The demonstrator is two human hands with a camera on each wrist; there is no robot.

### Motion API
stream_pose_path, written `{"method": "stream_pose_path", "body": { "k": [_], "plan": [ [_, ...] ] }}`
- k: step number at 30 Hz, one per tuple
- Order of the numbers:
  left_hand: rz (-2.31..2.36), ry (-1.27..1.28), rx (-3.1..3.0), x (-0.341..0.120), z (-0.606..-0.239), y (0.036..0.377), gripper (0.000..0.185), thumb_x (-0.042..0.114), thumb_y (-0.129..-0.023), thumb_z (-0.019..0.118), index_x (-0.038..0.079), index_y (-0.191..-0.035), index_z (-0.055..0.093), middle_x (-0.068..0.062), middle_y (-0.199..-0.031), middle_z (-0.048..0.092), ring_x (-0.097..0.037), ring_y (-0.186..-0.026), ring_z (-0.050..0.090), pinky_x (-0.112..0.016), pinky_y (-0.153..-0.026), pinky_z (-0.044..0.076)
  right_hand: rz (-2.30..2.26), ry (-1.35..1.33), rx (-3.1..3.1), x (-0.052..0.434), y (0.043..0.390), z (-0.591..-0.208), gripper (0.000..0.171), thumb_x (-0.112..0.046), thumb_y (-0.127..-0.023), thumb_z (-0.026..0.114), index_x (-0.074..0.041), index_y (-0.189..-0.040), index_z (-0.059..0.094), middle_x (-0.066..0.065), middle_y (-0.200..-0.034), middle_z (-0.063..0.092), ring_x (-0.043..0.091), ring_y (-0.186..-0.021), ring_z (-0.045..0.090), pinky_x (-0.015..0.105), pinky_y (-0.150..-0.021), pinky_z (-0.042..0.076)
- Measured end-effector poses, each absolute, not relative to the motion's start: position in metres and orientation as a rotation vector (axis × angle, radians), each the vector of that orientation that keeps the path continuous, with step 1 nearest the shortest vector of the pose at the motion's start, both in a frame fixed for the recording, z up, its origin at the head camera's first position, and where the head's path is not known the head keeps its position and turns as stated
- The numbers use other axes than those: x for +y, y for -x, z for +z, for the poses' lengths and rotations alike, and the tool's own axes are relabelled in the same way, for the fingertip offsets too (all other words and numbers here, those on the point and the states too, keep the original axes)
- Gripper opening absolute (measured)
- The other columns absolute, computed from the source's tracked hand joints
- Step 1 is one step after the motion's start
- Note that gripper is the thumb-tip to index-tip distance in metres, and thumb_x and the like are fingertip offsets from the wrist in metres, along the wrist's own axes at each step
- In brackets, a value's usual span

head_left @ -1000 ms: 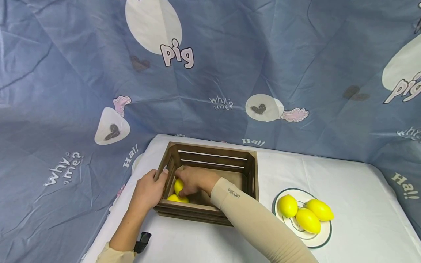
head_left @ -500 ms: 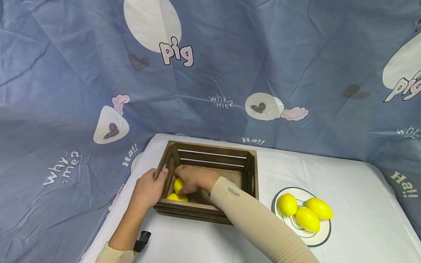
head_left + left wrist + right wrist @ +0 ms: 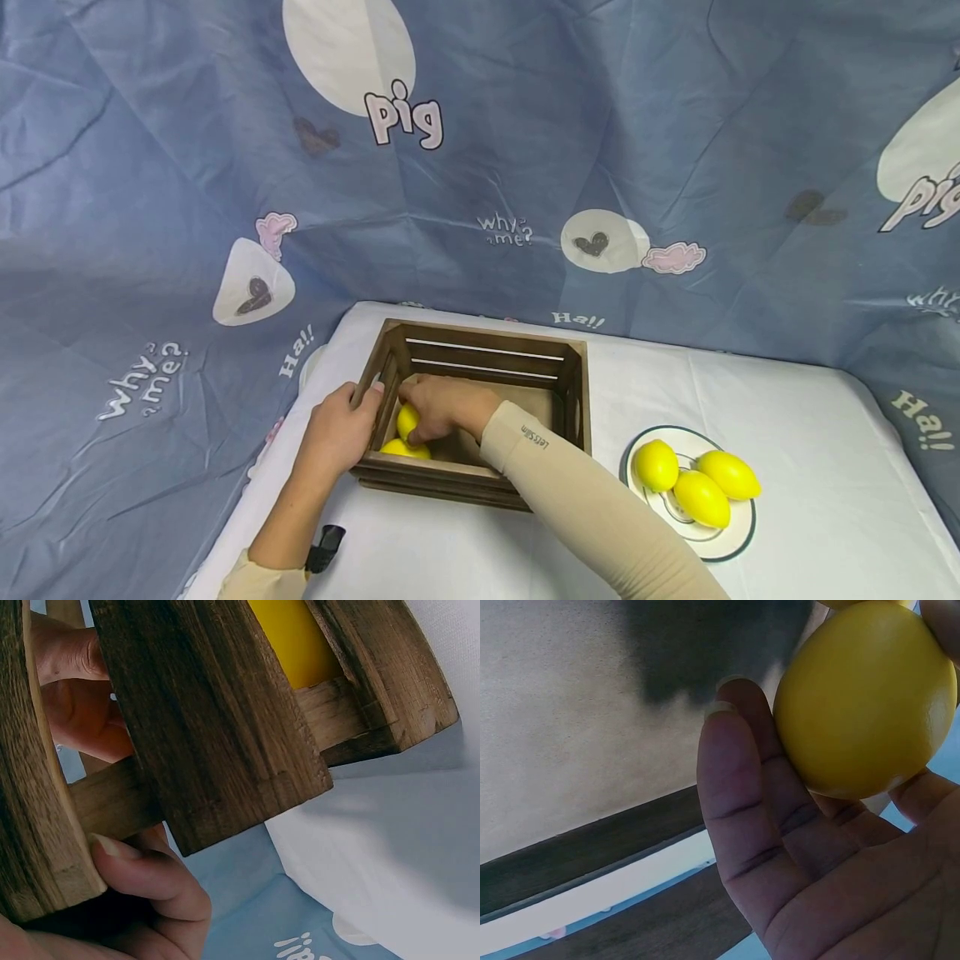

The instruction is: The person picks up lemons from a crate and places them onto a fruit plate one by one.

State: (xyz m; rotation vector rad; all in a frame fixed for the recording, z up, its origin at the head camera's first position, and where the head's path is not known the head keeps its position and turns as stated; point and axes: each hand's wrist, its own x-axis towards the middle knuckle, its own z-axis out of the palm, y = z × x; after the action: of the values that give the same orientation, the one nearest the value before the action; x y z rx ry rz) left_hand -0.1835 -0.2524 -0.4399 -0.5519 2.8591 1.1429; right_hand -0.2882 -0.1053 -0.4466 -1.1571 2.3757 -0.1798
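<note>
A dark brown slatted wooden crate stands on the white-covered table. My left hand grips its left end wall, fingers curled around the top slat; the left wrist view has a fingertip right at that slat's edge. Inside the crate, my right hand holds a yellow lemon, with fingers and thumb around it. Close below that fruit lies a second lemon in the near left corner. Through a slat gap, the left wrist view catches yellow fruit.
To the right of the crate, a white plate with a dark rim bears three lemons. A blue printed cloth hangs behind and left of the table. My right sleeve crosses over the crate's near wall.
</note>
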Motion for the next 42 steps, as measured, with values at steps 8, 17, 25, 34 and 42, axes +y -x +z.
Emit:
{"method": "stream_pose_path", "body": {
  "k": [8, 17, 25, 34, 42],
  "plan": [
    [1.139, 0.555, 2.864, -0.2519, -0.4396, 0.1836, 0.046, 0.044, -0.11, 0.045, 0.002, -0.106, 0.062, -0.012, -0.087, 0.065, -0.03, -0.08, 0.061, -0.043, -0.069, 0.047, -0.188, 1.147, 2.378, -0.1051, 0.2886, -0.4469, 0.068, -0.035, -0.089, 0.083, -0.013, -0.146, 0.055, 0.003, -0.141, 0.056, 0.013, -0.099, 0.056, 0.026, -0.093, 0.048],
    [1.128, 0.56, 2.862, -0.2515, -0.4389, 0.1825, 0.049, 0.046, -0.11, 0.044, 0.001, -0.109, 0.063, -0.014, -0.09, 0.066, -0.031, -0.082, 0.062, -0.047, -0.072, 0.048, -0.177, 1.163, 2.372, -0.1049, 0.2879, -0.4443, 0.068, -0.036, -0.089, 0.083, -0.013, -0.147, 0.056, 0.002, -0.14, 0.056, 0.013, -0.101, 0.055, 0.026, -0.094, 0.047],
    [1.129, 0.564, 2.866, -0.2506, -0.4377, 0.1825, 0.047, 0.044, -0.11, 0.045, 0.001, -0.107, 0.063, -0.014, -0.088, 0.065, -0.031, -0.081, 0.061, -0.045, -0.071, 0.048, -0.176, 1.171, 2.377, -0.1043, 0.2873, -0.4438, 0.066, -0.036, -0.089, 0.083, -0.014, -0.145, 0.057, 0.001, -0.141, 0.056, 0.013, -0.102, 0.055, 0.026, -0.094, 0.047],
    [1.13, 0.567, 2.868, -0.2511, -0.4388, 0.1828, 0.046, 0.044, -0.11, 0.045, 0.001, -0.106, 0.063, -0.013, -0.087, 0.065, -0.03, -0.08, 0.061, -0.044, -0.069, 0.047, -0.176, 1.189, 2.372, -0.1039, 0.2879, -0.4436, 0.064, -0.035, -0.089, 0.083, -0.013, -0.144, 0.057, 0.001, -0.139, 0.056, 0.012, -0.102, 0.055, 0.025, -0.094, 0.046],
    [1.135, 0.563, 2.873, -0.2515, -0.44, 0.1834, 0.046, 0.044, -0.11, 0.045, 0.002, -0.103, 0.062, -0.012, -0.084, 0.064, -0.029, -0.077, 0.06, -0.041, -0.066, 0.046, -0.175, 1.184, 2.374, -0.1037, 0.2878, -0.4441, 0.063, -0.035, -0.089, 0.083, -0.013, -0.143, 0.058, 0.002, -0.139, 0.056, 0.013, -0.101, 0.054, 0.025, -0.094, 0.046]
  ]
}}
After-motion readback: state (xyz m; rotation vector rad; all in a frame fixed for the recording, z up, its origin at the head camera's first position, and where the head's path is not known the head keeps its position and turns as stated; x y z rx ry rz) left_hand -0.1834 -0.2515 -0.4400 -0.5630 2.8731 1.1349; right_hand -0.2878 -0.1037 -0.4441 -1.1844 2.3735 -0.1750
